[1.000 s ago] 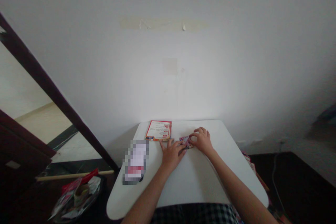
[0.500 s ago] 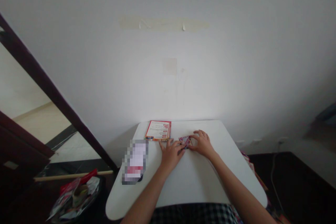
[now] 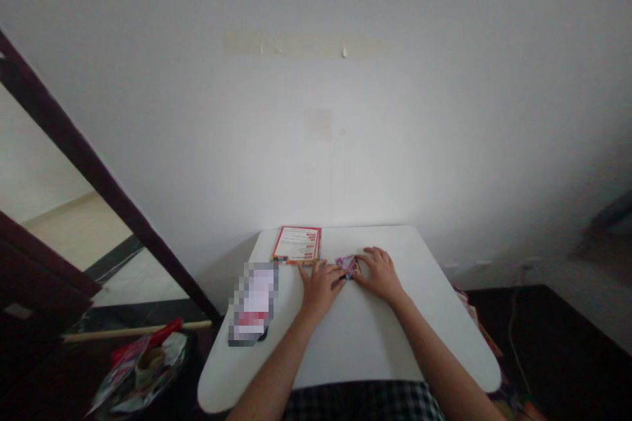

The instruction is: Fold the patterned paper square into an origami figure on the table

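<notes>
A small piece of folded paper [image 3: 347,265], patterned in pink and purple, lies on the white table between my hands. My left hand [image 3: 320,286] holds its left side, thumb and index finger at the lower edge, the other fingers spread over the table toward a booklet. On the paper's right side, the thumb and index finger of my right hand [image 3: 380,274] grip the edge while its remaining fingers stay loosely curled. The fingers partly cover the paper, so its full folded shape is hidden.
A red-bordered booklet [image 3: 297,244] with printed text lies at the table's back left. Nearer on the left is a phone [image 3: 254,306], blurred by pixels. The white table [image 3: 355,342] stands against the wall. A filled waste bin [image 3: 148,375] is on the floor to the left.
My right thumb and index finger have shifted slightly along the paper's right edge, covering a bit more of it. My left hand stays nearly still.
</notes>
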Demonstrator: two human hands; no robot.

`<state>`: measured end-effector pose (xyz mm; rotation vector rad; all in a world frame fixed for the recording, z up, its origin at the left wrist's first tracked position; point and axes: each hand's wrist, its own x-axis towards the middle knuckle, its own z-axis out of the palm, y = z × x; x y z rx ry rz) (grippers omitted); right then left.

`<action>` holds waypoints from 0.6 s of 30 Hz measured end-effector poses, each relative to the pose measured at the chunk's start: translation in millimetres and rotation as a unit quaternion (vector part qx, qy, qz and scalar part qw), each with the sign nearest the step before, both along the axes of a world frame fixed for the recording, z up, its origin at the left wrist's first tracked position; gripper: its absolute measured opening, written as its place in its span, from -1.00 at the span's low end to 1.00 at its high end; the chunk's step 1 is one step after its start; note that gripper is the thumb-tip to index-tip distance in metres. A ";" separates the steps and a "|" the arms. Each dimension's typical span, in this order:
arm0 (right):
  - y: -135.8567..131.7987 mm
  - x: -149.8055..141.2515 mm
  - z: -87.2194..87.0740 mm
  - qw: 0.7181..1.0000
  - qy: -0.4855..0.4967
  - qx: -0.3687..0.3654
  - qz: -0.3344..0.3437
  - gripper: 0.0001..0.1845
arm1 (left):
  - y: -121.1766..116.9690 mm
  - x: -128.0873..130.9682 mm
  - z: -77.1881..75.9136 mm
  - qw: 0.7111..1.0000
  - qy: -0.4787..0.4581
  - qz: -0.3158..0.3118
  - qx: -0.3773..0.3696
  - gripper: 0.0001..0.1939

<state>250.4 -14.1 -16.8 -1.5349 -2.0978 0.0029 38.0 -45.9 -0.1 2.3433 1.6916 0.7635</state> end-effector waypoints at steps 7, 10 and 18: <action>-0.5 4.6 0.3 0.999 0.029 0.022 0.040 -0.48 | 0.8 -1.3 -0.5 0.999 -0.024 0.009 0.019 -0.73; -1.7 7.1 3.5 0.996 0.042 0.021 0.072 -0.50 | -0.2 -0.7 0.5 0.999 -0.026 0.018 0.035 -0.76; -1.3 9.5 4.9 0.990 0.068 0.008 0.122 -0.69 | 0.1 0.4 0.6 0.998 -0.041 0.012 0.040 -0.79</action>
